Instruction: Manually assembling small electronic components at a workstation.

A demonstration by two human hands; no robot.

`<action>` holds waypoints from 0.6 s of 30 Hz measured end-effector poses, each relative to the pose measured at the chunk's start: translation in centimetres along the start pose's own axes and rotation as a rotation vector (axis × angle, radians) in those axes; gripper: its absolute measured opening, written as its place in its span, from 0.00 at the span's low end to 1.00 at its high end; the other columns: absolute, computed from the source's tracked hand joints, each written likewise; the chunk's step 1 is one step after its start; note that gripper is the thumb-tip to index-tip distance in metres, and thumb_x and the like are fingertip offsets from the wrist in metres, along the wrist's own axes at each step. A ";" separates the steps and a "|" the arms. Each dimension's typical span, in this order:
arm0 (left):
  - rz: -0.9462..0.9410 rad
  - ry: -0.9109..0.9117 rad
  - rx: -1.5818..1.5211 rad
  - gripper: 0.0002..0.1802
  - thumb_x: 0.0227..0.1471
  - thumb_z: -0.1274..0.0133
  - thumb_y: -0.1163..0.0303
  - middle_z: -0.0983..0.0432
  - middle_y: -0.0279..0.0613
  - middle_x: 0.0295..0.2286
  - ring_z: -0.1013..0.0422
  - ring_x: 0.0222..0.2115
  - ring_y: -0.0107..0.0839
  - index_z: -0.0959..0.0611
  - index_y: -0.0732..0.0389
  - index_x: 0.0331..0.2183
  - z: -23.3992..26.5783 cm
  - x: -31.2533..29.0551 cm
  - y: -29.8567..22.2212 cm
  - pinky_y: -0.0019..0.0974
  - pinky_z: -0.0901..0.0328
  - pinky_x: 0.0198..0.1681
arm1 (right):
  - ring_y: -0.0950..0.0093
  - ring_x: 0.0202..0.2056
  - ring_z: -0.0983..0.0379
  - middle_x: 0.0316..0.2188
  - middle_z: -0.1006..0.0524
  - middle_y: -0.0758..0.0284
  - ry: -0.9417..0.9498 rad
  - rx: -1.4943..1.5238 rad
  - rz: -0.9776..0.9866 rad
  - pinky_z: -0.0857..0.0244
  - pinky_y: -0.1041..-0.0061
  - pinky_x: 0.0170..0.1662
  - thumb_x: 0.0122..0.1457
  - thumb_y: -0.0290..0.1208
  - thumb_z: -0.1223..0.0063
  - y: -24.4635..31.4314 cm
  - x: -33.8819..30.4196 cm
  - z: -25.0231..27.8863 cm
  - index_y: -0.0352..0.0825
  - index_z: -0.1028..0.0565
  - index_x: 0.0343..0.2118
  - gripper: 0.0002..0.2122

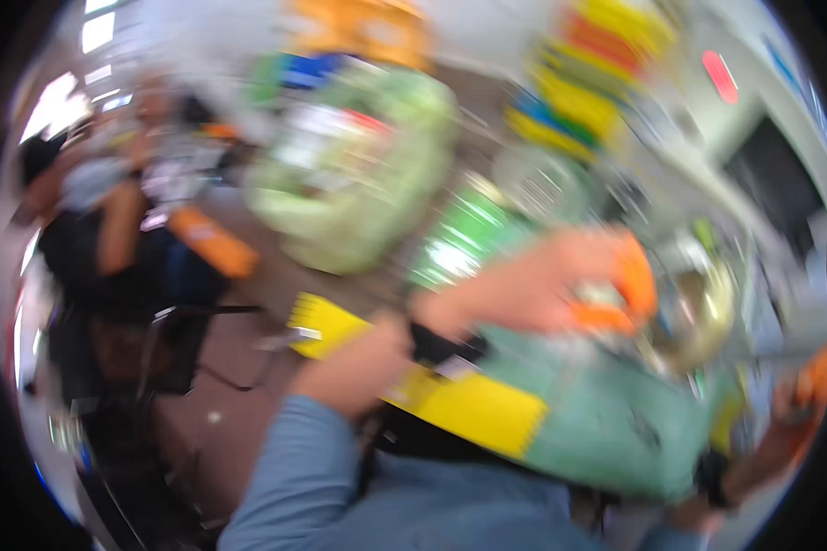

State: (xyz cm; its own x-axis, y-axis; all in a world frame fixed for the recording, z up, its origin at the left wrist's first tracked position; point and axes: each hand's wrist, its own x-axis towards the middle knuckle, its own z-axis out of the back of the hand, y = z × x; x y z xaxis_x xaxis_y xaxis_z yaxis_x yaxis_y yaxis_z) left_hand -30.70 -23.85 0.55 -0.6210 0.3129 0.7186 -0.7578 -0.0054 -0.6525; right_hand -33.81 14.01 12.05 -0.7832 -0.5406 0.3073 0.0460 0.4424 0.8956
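Observation:
Motion smears the whole head view. My left hand (pixel 560 275), with a dark band at its wrist, is over a green mat (pixel 606 422) on the table. Its fingers curl inward, and bright orange shows along thumb and fingers; I cannot tell whether this is a covering or a held thing. Something pale sits between them. My right hand (pixel 795 404) is at the far right edge, also with orange at the fingers, too blurred to read. A clear, yellowish rounded thing (pixel 698 303) lies just right of my left hand. Beneath my left forearm runs a yellow strip (pixel 473 413).
A container lined with a pale green bag (pixel 413 174) stands beyond my left arm. Behind are a round clear tub (pixel 542 184), a stack of yellow packs (pixel 588 83) and orange boxes (pixel 358 32). A blurred person (pixel 110 220) is at the left. A dark screen (pixel 772 174) stands far right.

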 end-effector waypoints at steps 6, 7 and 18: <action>0.155 0.082 0.193 0.07 0.47 0.37 0.78 0.21 0.39 0.28 0.23 0.36 0.39 0.19 0.59 0.30 0.9 0.2 0.3 0.61 0.35 0.57 | 0.72 0.20 0.34 0.25 0.29 0.61 0.120 -0.566 0.243 0.32 0.75 0.37 0.67 0.39 0.47 -2.7 2.2 -1.2 0.22 0.31 0.46 0.20; 0.129 0.082 0.172 0.07 0.46 0.38 0.78 0.21 0.39 0.27 0.24 0.35 0.38 0.19 0.60 0.30 0.5 0.3 0.9 0.61 0.34 0.57 | 0.71 0.20 0.33 0.26 0.29 0.60 0.097 -0.614 0.242 0.32 0.74 0.38 0.67 0.39 0.46 -2.8 1.9 -1.1 0.22 0.31 0.46 0.20; 0.094 0.068 0.150 0.08 0.44 0.39 0.80 0.21 0.39 0.28 0.25 0.36 0.37 0.20 0.59 0.30 -1.1 0.3 1.3 0.58 0.34 0.57 | 0.63 0.25 0.26 0.30 0.24 0.49 -0.011 -0.982 0.402 0.27 0.59 0.46 0.65 0.38 0.44 -7.6 3.0 -5.0 0.19 0.30 0.44 0.21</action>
State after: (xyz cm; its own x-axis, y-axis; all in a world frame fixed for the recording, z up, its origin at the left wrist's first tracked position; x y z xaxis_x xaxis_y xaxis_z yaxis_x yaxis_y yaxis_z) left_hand -31.65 -22.75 -0.32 -0.6791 0.3678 0.6353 -0.7218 -0.1772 -0.6690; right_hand -33.42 5.46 7.82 -0.6044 -0.4748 0.6397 0.7797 -0.1875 0.5974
